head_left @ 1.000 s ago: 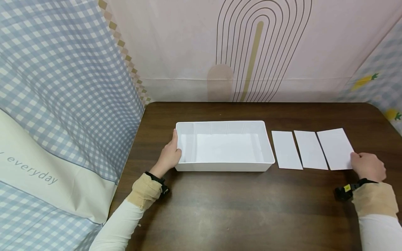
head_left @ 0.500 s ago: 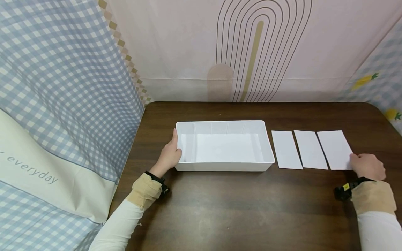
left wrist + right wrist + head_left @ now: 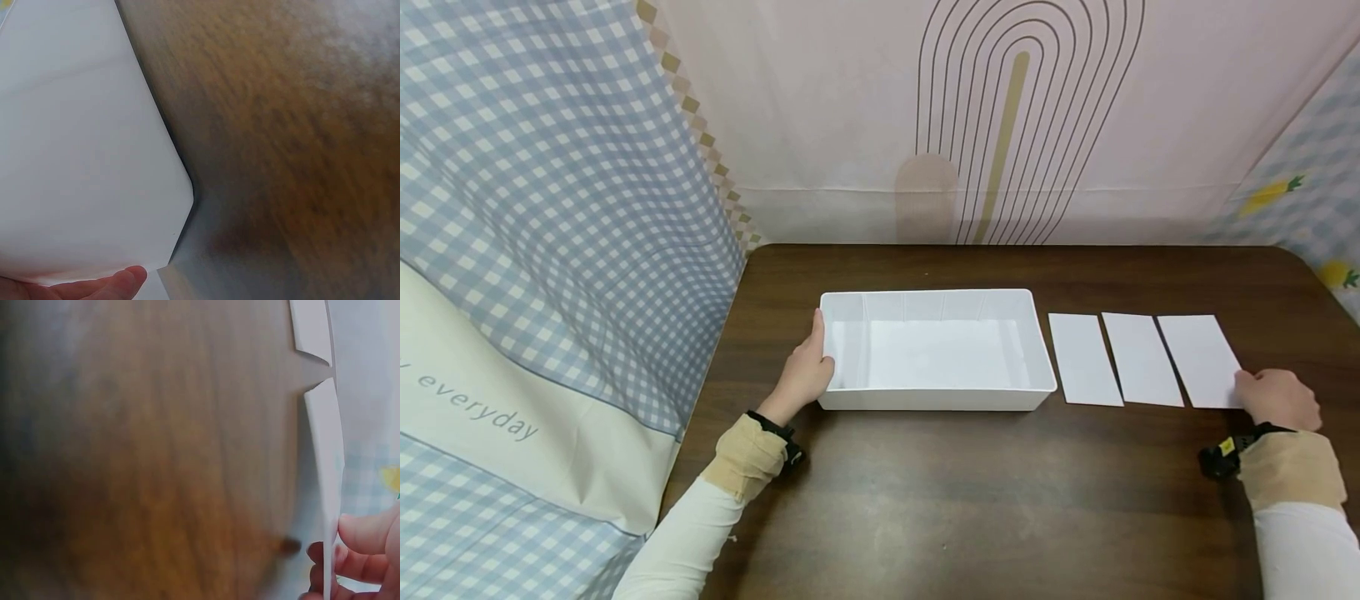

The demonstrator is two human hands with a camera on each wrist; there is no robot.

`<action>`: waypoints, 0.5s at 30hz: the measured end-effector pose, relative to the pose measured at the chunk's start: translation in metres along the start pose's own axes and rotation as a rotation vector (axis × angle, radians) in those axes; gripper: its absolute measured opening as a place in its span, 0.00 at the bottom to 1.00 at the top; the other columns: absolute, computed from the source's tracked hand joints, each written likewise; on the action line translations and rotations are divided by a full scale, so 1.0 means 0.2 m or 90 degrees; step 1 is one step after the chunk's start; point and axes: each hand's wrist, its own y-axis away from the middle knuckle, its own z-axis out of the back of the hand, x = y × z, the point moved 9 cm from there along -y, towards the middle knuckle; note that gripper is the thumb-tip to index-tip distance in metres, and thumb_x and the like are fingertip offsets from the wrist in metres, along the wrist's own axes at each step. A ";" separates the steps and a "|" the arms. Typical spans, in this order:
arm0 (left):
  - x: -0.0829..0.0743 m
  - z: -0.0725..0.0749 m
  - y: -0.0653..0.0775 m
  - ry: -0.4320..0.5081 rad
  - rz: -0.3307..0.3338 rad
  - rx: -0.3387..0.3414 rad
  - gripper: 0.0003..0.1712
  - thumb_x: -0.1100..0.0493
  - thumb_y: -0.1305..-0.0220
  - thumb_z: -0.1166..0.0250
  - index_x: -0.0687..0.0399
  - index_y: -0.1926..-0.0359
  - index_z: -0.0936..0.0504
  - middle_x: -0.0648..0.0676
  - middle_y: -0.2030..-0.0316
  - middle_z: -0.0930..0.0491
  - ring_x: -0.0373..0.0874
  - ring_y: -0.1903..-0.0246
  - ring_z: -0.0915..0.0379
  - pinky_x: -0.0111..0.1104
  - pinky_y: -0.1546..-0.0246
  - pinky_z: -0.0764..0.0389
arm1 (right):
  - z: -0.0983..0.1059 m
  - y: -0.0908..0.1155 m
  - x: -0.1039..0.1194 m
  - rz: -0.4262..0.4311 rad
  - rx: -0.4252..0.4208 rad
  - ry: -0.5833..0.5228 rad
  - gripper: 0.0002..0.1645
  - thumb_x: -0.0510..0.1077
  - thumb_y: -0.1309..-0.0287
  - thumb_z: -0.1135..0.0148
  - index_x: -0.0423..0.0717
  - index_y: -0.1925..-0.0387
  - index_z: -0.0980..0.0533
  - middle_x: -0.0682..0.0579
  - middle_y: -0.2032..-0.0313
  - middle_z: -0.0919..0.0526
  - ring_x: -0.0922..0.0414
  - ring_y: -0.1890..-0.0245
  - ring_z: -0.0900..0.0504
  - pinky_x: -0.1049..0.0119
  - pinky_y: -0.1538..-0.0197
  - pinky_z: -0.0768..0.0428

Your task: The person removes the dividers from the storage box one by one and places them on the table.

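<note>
Head view, on the dark-brown wood-grained table (image 3: 940, 492): the right hand (image 3: 1279, 398) pinches the near right corner of a flat white rectangular sheet (image 3: 1201, 361) of stiff-looking paper, thumb above and fingers beneath, as the right wrist view shows. That sheet reaches leftward and away from the hand, its long axis running front to back with a lean; its near edge looks slightly raised. Well off to the left, the left hand (image 3: 801, 371) holds the left end of a long, white, open-topped plastic box (image 3: 932, 400), thumb at the rim and forefinger stretched along it. The box's long axis runs left to right, across the sheets' own. Between box and held sheet lie a second white sheet (image 3: 1086, 359) and a third white sheet (image 3: 1142, 359), the right hand being nearer to all three. Counted: two hands, one box, three sheets. Farthest back hangs a pale pink cloth (image 3: 820, 108) printed with thin arches.
</note>
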 end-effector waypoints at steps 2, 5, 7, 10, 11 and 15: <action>0.00 0.00 0.00 0.000 -0.001 0.000 0.42 0.65 0.42 0.57 0.55 0.32 0.70 0.62 0.34 0.50 0.43 0.88 0.47 0.34 0.77 0.36 | 0.00 0.00 -0.01 -0.007 -0.002 0.002 0.31 0.52 0.40 0.69 0.28 0.50 0.37 0.26 0.56 0.32 0.35 0.62 0.30 0.53 0.70 0.32; 0.00 0.00 0.00 0.000 0.000 0.001 0.42 0.65 0.42 0.57 0.55 0.32 0.70 0.62 0.34 0.50 0.43 0.88 0.47 0.34 0.77 0.36 | 0.00 -0.02 -0.02 -0.021 -0.007 0.006 0.31 0.51 0.40 0.69 0.28 0.50 0.36 0.27 0.57 0.31 0.35 0.61 0.29 0.52 0.68 0.31; 0.00 0.00 0.00 0.001 0.001 0.000 0.42 0.65 0.41 0.57 0.54 0.32 0.70 0.62 0.34 0.50 0.43 0.88 0.48 0.34 0.78 0.37 | -0.01 -0.04 -0.03 -0.028 -0.012 0.008 0.30 0.50 0.39 0.68 0.28 0.50 0.36 0.28 0.58 0.29 0.36 0.62 0.29 0.52 0.68 0.30; 0.00 0.00 0.00 0.001 0.001 0.002 0.42 0.65 0.42 0.57 0.53 0.32 0.71 0.62 0.34 0.50 0.42 0.88 0.48 0.33 0.80 0.38 | -0.01 -0.06 -0.05 -0.030 -0.012 0.010 0.31 0.51 0.39 0.68 0.28 0.49 0.36 0.28 0.57 0.29 0.35 0.61 0.29 0.51 0.67 0.30; 0.00 0.00 0.00 0.000 0.000 0.001 0.42 0.65 0.42 0.57 0.53 0.32 0.71 0.62 0.34 0.50 0.42 0.88 0.48 0.33 0.80 0.38 | -0.01 -0.07 -0.05 -0.026 -0.017 0.010 0.30 0.51 0.39 0.68 0.28 0.50 0.36 0.29 0.61 0.27 0.35 0.62 0.28 0.52 0.68 0.30; 0.00 0.00 0.00 0.002 -0.001 0.002 0.42 0.65 0.42 0.57 0.53 0.32 0.71 0.62 0.34 0.49 0.41 0.88 0.50 0.32 0.83 0.40 | 0.00 -0.05 -0.05 -0.028 -0.019 -0.003 0.30 0.52 0.39 0.67 0.28 0.52 0.34 0.31 0.66 0.26 0.36 0.64 0.28 0.52 0.69 0.31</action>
